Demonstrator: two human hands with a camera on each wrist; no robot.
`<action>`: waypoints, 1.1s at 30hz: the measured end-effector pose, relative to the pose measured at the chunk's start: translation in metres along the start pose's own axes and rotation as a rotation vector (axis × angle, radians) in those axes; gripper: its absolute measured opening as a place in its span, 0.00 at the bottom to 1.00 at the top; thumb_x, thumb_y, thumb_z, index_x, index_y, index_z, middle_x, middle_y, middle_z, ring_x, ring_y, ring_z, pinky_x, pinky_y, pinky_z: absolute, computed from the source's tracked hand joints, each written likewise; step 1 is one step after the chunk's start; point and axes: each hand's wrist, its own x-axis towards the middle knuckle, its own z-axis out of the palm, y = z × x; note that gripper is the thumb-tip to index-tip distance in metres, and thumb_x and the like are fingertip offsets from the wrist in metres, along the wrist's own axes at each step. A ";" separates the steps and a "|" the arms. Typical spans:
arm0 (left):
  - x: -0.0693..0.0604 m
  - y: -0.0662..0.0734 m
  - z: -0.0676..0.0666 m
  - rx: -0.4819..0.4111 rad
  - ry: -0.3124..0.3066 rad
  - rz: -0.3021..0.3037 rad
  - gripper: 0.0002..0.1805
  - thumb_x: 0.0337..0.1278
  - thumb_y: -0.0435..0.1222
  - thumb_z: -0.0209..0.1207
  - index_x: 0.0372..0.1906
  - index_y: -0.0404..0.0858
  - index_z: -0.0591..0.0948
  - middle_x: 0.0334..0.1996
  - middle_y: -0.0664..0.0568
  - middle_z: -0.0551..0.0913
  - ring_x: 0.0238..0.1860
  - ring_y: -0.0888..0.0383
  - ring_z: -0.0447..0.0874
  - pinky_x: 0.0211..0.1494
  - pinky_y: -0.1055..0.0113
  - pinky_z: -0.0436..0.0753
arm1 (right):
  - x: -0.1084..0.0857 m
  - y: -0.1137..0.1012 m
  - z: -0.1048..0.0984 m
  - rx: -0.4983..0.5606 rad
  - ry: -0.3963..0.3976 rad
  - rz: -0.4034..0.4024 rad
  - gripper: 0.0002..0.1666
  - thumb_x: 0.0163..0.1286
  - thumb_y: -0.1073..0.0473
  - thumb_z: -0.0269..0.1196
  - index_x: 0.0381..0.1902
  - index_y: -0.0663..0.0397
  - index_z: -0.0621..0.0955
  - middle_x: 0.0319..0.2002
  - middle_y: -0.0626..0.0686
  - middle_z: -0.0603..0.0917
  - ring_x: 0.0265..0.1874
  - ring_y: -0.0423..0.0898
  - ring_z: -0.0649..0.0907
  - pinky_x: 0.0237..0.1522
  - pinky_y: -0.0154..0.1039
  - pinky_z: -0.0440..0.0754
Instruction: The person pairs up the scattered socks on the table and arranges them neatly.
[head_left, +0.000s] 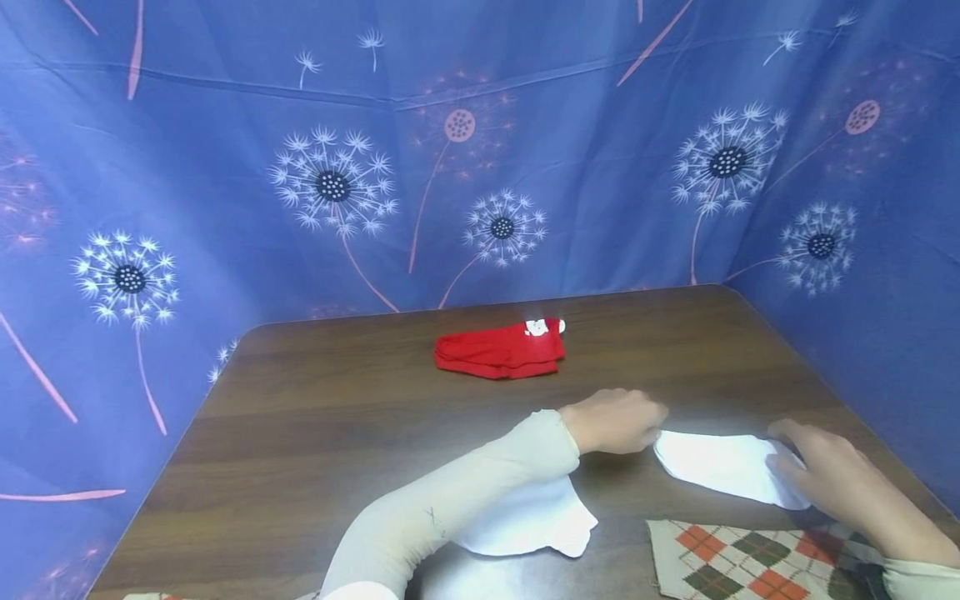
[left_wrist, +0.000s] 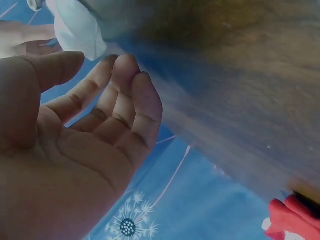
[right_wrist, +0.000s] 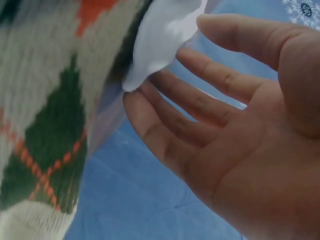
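A white sock [head_left: 716, 467] lies flat on the right side of the table. My left hand [head_left: 615, 421] is at its left end, fingers bent and fingertips by the cloth. In the left wrist view, a gap shows between thumb and index finger, with the rounded end of the sock [left_wrist: 82, 30] beyond it. At the other end, my right hand [head_left: 825, 471] touches the sock with thumb and fairly straight fingers along its edges. In front of that hand lies a beige argyle sock [head_left: 750, 554] with orange and green diamonds. Another white sock [head_left: 525, 517] sits partly under my left forearm.
Folded red socks [head_left: 498, 350] with a white figure lie toward the back of the wooden table [head_left: 322, 417]. A blue dandelion-print cloth [head_left: 600, 192] hangs behind and beside the table. A bit of patterned fabric [head_left: 153, 596] shows at the bottom left edge.
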 end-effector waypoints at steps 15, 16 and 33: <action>0.012 0.010 0.008 0.006 -0.023 0.041 0.11 0.73 0.50 0.52 0.40 0.50 0.79 0.25 0.64 0.76 0.25 0.69 0.75 0.29 0.77 0.73 | 0.000 -0.003 0.008 -0.029 0.046 -0.014 0.19 0.58 0.66 0.68 0.46 0.72 0.79 0.40 0.72 0.81 0.38 0.71 0.81 0.34 0.65 0.78; 0.012 0.011 0.008 0.011 -0.028 0.042 0.10 0.73 0.50 0.53 0.41 0.50 0.79 0.25 0.64 0.76 0.25 0.69 0.75 0.29 0.77 0.73 | 0.000 -0.003 0.008 -0.030 0.044 -0.011 0.20 0.58 0.66 0.68 0.46 0.73 0.79 0.40 0.72 0.81 0.38 0.71 0.81 0.34 0.65 0.79; -0.001 0.011 0.011 0.003 -0.018 0.017 0.06 0.67 0.32 0.58 0.41 0.47 0.80 0.25 0.63 0.78 0.25 0.68 0.74 0.28 0.79 0.73 | -0.008 -0.003 -0.002 -0.030 0.088 -0.008 0.12 0.61 0.64 0.69 0.36 0.63 0.76 0.21 0.46 0.74 0.19 0.45 0.72 0.19 0.42 0.70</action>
